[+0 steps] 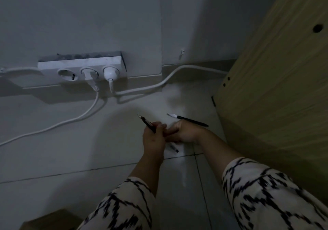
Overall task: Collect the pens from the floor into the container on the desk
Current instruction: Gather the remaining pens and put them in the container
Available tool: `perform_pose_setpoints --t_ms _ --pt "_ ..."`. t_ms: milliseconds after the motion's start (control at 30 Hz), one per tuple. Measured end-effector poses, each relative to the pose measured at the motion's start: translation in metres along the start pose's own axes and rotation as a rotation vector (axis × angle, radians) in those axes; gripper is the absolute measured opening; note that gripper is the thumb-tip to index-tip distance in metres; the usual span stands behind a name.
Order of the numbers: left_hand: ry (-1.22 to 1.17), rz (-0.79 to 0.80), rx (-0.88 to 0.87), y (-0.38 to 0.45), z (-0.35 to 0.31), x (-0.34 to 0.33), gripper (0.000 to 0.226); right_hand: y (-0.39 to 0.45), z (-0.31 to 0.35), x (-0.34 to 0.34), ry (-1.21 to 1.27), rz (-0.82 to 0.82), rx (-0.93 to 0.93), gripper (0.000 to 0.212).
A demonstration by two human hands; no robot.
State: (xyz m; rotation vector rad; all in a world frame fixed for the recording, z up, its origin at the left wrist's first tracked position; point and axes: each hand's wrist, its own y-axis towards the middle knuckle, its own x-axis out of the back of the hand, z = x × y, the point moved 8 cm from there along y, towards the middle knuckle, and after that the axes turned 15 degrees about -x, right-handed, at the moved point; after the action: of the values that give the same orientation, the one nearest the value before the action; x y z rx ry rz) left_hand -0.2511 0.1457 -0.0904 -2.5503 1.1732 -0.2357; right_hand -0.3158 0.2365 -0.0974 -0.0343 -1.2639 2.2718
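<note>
Your left hand grips one pen. Right hand: grasp hidden, cannot tell. Pinch the near pen mid-barrel; the far pen waits.

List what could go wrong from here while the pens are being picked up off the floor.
1. The left hand grips one pen while the right hand reaches for the pen below; crowded hands could fumble either.
2. The black pen lies beyond the right hand near the cabinet and might roll out of reach if nudged.
3. In dim light, a sleeve might snag the cable.
</note>
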Motion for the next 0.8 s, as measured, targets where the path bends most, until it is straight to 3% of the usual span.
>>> perform_pose_setpoints --t_ms 67,133,200,267,333,400,600,800 --pt "-0.047 -0.048 0.004 0.002 -0.003 -0.001 0.017 0.002 0.002 0.008 0.114 -0.061 0.035 0.024" --pt "-0.091 -0.067 0.03 0.0 -0.005 0.0 0.02 0.003 -0.003 0.033 0.159 -0.291 0.073 0.037" --pt "-0.117 -0.063 0.066 -0.003 -0.006 0.001 0.02 -0.004 -0.012 0.064 -0.088 -0.644 0.024 0.031" --pt "-0.125 -0.06 0.093 -0.006 -0.005 0.006 0.021 -0.011 -0.021 0.071 -0.501 -0.757 -0.097 0.032" --pt "-0.139 -0.071 0.109 -0.009 -0.003 0.012 0.021 -0.012 -0.031 0.066 -0.671 -0.727 -0.17 0.029" --pt "-0.156 -0.089 0.125 -0.011 -0.002 0.019 0.017 -0.011 -0.032 0.058 -0.603 -0.694 -0.177 0.022" --pt "-0.16 -0.13 0.114 -0.006 -0.008 0.035 0.01 -0.006 0.029 -0.002 -0.01 -0.258 0.102 0.018" --pt "-0.216 -0.09 0.145 -0.017 -0.042 0.055 0.027 -0.038 0.084 -0.041 -0.12 -0.164 0.149 0.022"
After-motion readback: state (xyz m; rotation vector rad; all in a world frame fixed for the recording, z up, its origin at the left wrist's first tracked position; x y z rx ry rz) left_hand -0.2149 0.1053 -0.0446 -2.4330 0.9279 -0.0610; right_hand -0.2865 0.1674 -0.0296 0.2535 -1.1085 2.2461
